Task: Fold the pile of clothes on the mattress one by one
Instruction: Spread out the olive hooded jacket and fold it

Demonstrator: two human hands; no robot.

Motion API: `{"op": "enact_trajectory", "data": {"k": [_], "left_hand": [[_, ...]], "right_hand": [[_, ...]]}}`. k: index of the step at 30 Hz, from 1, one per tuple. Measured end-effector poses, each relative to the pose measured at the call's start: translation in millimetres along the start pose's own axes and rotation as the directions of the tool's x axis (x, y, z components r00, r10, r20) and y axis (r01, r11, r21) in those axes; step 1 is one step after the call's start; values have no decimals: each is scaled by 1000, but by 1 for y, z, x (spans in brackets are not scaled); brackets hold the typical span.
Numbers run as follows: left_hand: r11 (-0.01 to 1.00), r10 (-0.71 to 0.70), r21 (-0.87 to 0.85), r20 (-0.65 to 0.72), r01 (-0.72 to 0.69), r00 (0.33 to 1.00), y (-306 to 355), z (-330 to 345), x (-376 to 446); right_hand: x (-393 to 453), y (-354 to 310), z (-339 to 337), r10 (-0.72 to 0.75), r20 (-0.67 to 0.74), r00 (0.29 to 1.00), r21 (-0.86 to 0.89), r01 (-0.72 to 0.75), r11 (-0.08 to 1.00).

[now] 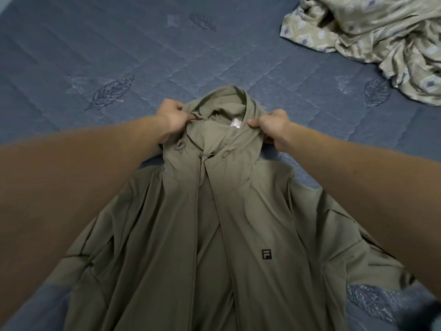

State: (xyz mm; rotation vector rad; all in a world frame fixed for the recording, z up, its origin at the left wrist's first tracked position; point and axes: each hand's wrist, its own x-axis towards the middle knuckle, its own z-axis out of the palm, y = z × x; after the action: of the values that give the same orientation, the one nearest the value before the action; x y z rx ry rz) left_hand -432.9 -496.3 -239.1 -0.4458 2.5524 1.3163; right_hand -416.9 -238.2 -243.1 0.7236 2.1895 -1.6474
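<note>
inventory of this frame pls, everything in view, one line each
hooded jacket: 1, olive green, spread front-up on the mattress, front open, hood at the far end
logo: 1, black, on the jacket's chest panel
drawcords: at least 2, olive, hanging at the hood's neck
patterned cloth: 1 crumpled heap, beige with pale diamond print, far right corner
mattress: 1, blue-grey quilted with stitched leaf motifs, under everything
left hand: 1, grips the hood's left edge
right hand: 1, pinches the hood's right edge
</note>
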Motion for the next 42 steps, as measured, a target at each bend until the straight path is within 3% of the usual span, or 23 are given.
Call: {"op": "enact_trajectory", "data": {"k": [10, 17, 21, 24, 27, 29, 32, 33, 35, 37, 38, 42], "left_hand": [[969, 171, -164, -94, -185, 981, 9, -17, -43], [933, 202, -281, -112, -225, 973, -25, -34, -123], [979, 136, -146, -60, -143, 989, -86, -34, -177], [997, 65, 33, -59, -63, 996, -118, -35, -201], [998, 37, 53, -123, -31, 992, -115, -36, -204], [984, 94, 164, -192, -63, 977, -98, -32, -200], [904, 336, 351, -231, -244, 913, -70, -16, -194], [846, 445, 402, -170, -351, 879, -62, -9, -192], [664, 573, 519, 110, -539, 812, -56, 8, -184], [540, 497, 606, 331, -584, 803, -70, 20, -173], [526, 449, 637, 355, -564, 820, -82, 24, -168], [456, 542, 702, 268, -547, 797, -117, 30, -157]], "right_hand": [[-52, -20, -7, -324, 21, 946, 38, 323, 945], [-106, 8, -24, -420, 101, 902, -159, 431, 888], [-146, 54, -38, -449, 215, 867, -291, 495, 818], [-169, 84, -48, -367, 319, 873, -380, 473, 795], [-179, 91, -48, -336, 285, 898, -484, 437, 758], [-178, 87, -41, -432, 261, 863, -576, 499, 648], [-175, 77, -16, -605, 285, 743, -665, 608, 434], [-173, 75, -5, -634, 301, 712, -676, 628, 385], [-166, 77, 16, -628, 355, 692, -682, 651, 332], [-154, 90, 30, -567, 430, 703, -704, 654, 276], [-149, 100, 32, -532, 459, 712, -730, 643, 232], [-129, 137, 10, -502, 429, 751, -822, 554, 127]]}}
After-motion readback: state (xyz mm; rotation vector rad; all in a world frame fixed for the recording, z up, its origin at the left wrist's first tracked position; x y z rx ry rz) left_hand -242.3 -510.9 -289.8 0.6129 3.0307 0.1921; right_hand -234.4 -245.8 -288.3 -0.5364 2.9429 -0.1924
